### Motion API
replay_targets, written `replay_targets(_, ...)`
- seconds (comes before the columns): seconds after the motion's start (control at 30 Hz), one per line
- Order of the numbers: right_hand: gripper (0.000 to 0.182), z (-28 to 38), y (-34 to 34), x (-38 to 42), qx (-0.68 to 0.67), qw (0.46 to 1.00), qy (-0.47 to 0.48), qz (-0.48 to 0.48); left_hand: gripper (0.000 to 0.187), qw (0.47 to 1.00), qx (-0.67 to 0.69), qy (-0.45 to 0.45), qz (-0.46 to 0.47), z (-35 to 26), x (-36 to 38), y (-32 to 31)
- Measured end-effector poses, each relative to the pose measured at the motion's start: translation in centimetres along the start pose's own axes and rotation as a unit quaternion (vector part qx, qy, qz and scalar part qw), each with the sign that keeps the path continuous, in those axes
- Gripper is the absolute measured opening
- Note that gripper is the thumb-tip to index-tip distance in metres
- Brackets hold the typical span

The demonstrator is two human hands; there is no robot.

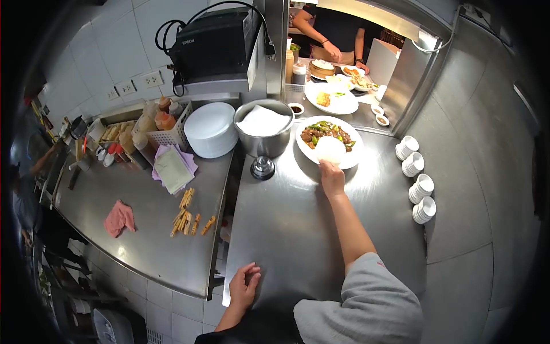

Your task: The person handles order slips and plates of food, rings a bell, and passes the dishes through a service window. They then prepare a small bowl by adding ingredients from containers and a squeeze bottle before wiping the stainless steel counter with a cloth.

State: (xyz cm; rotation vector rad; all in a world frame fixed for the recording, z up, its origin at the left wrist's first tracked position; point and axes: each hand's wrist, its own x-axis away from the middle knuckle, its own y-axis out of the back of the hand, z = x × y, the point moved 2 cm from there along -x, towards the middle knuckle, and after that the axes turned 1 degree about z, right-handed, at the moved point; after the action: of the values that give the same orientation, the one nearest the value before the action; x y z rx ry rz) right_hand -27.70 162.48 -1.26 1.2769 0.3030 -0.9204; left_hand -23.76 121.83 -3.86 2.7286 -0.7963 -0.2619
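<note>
My right hand (332, 178) reaches forward to the near rim of a white oval plate (350, 157), its fingers closed at the edge. Stir-fried meat with green peppers (327, 132) and a white mound of rice (331, 150) lie on that plate. My left hand (245, 284) hovers low over the near left edge of the steel counter (286, 229), holding nothing, with its fingers loosely curled and apart. Left of the plate stand a steel pot (264, 140) with white paper in it and a call bell (262, 168).
Stacked white cups (423, 189) line the right edge. Beyond the pass window, a person (338, 34) stands behind plated food (332, 98). On the left counter are a plate stack (211, 131), a bottle basket (172, 129), paper pads (173, 169), clothespins (183, 221) and a pink cloth (119, 219).
</note>
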Motion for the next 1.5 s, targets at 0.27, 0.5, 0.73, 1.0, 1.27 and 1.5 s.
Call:
replay_targets(0.27, 0.014, -3.6, 4.9, -6.9, -0.315, 0.91, -0.201, 0.179, 0.028, 0.998, -0.067, -0.002, -0.009, 0.6, 0.4, -0.5)
replay_targets(0.5, 0.012, 0.5, 3.2, -5.2, 0.031, 0.944, -0.006, 0.328, 0.026, 0.99, -0.136, -0.028, -0.001, -0.2, -0.3, -0.5)
replay_targets(0.73, 0.007, -2.2, 4.5, -12.4, 0.073, 0.996, 0.023, 0.051, 0.025, 0.986, -0.159, -0.041, 0.003, -0.9, -0.7, -0.9)
replay_targets(1.0, 0.012, -17.5, -10.5, -22.1, 0.161, 0.98, -0.016, 0.119, 0.028, 0.988, -0.154, -0.021, 0.014, -0.8, -0.6, -0.4)
replay_targets(1.27, 0.064, -12.3, -5.9, -19.9, 0.035, 0.995, 0.019, 0.094, 0.035, 0.995, -0.071, 0.028, 0.066, -1.2, -0.9, 0.4)
replay_targets(1.5, 0.019, 8.0, 0.7, -6.7, -0.182, 0.966, 0.155, 0.095, 0.04, 0.996, 0.007, -0.009, 0.084, -0.3, -0.1, 0.7)
